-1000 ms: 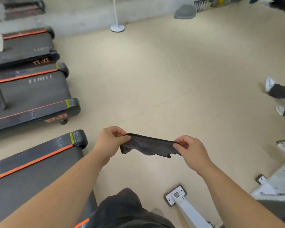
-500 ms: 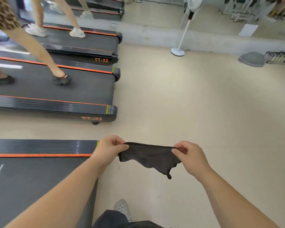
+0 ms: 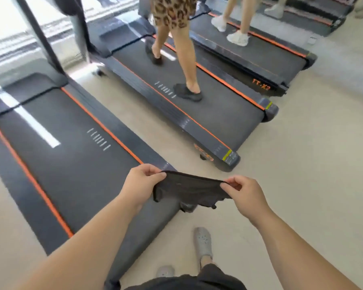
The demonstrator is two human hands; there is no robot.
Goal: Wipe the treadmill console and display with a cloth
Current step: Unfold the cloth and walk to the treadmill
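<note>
Between the two hands, low in the middle of the view, a dark cloth (image 3: 189,191) is stretched by its top edge. The left fingers (image 3: 153,172) curl over and pinch its left corner against the thumb, and the right fingers (image 3: 233,182) pinch the right corner the same way. The edge runs taut from the left hand (image 3: 142,185) to the right hand (image 3: 244,193), while the rest of the cloth hangs slack below with a ragged lower hem. Both bare forearms reach in from the bottom corners.

The cloth hangs in the air over the rear right corner of the nearest treadmill (image 3: 71,147), whose dark belt, edged with orange stripes, runs away to the upper left toward a black upright (image 3: 40,34). Below the hands, a grey clog (image 3: 202,241) stands on the pale floor (image 3: 302,164) just beside that treadmill's side rail, above a dark garment (image 3: 187,281) at the bottom edge.

Farther off, a second treadmill (image 3: 218,114) lies parallel. A person in a leopard-print garment (image 3: 172,9) and black shoes (image 3: 188,93) steps on its belt. Beyond it, a third treadmill (image 3: 260,51) marked "TT-X2" carries another person's legs in white sneakers (image 3: 238,38).
</note>
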